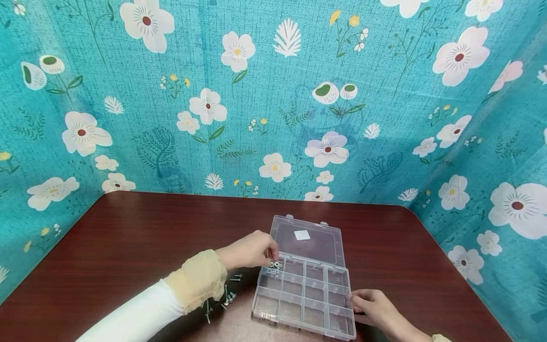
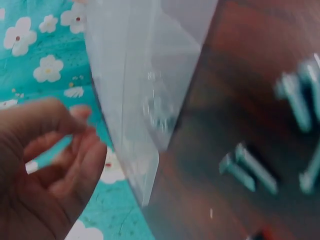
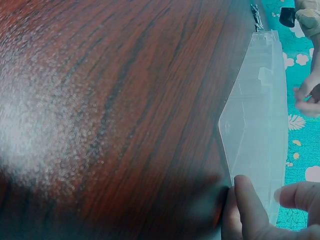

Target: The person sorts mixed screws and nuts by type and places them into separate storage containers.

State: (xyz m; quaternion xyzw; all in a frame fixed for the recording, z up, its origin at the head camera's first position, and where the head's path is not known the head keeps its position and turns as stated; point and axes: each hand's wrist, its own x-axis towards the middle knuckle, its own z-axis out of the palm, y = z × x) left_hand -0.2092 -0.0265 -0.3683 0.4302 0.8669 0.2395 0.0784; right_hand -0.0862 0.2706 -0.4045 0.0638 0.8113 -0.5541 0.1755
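Note:
A clear plastic compartment box [image 1: 304, 286] stands on the table with its lid [image 1: 318, 248] folded back. Small metal nuts and washers [image 1: 273, 272] lie in its back left compartment. Over that compartment hovers my left hand [image 1: 249, 250], thumb and fingertips drawn together; I cannot tell whether a small piece is between them. My right hand [image 1: 377, 309] holds the box by its right wall, with the thumb near the top rim and fingers [image 3: 249, 207] along the side. Several metal screws [image 1: 228, 298] lie loose left of the box, below the left forearm.
The dark red wooden table [image 1: 171, 223] has rounded back corners. A teal flowered cloth [image 1: 256, 118] hangs behind it and along both sides. A white square label [image 1: 302, 235] is stuck on the lid. The other compartments show no pieces.

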